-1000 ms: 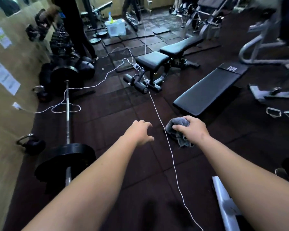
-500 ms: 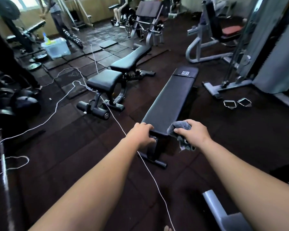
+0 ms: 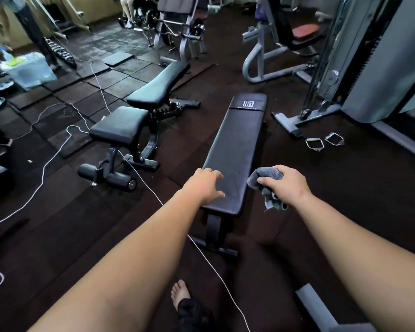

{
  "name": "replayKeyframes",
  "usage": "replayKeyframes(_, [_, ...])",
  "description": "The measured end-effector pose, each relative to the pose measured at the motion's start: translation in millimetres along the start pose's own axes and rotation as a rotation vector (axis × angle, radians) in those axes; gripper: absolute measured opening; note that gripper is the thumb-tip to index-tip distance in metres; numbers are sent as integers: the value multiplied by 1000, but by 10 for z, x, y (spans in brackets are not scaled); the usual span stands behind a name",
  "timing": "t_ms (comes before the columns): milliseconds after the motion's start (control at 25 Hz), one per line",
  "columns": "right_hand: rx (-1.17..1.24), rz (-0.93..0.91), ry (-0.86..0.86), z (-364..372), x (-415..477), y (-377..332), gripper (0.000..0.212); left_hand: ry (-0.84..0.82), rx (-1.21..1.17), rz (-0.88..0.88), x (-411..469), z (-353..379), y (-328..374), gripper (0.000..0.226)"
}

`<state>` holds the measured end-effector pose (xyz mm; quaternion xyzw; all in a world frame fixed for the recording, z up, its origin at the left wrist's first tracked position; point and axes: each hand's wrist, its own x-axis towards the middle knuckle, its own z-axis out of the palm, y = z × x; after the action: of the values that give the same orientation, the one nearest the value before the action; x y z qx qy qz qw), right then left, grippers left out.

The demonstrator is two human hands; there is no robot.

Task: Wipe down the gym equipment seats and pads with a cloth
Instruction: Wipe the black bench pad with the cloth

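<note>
cloth bunched in right hand, beside bench

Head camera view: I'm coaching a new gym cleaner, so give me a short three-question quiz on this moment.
1. True or false: the right hand grips the grey cloth.
2. Which part of the flat bench is the left hand at? A) its near end B) its middle C) its far end
3. Fill in: the white cord on the floor runs along the flat bench's ___ side.
Key: 1 true; 2 A; 3 left.
</note>
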<state>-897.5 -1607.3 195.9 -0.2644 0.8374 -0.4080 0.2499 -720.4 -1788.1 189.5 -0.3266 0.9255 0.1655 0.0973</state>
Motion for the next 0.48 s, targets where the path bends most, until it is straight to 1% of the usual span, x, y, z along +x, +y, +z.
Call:
replayKeyframes(160, [-10, -33, -17, 706, 486, -501, 26, -5, -5, -8, 415, -210, -782, 68])
replayKeyframes(280, [-1, -26, -10, 1491, 946, -1002, 28, -3, -9, -14, 813, -427, -1639, 67])
replayKeyframes(480, [39, 60, 14, 2716, 1658, -1877, 23, -42, 15, -9, 1399, -1012, -3091, 67])
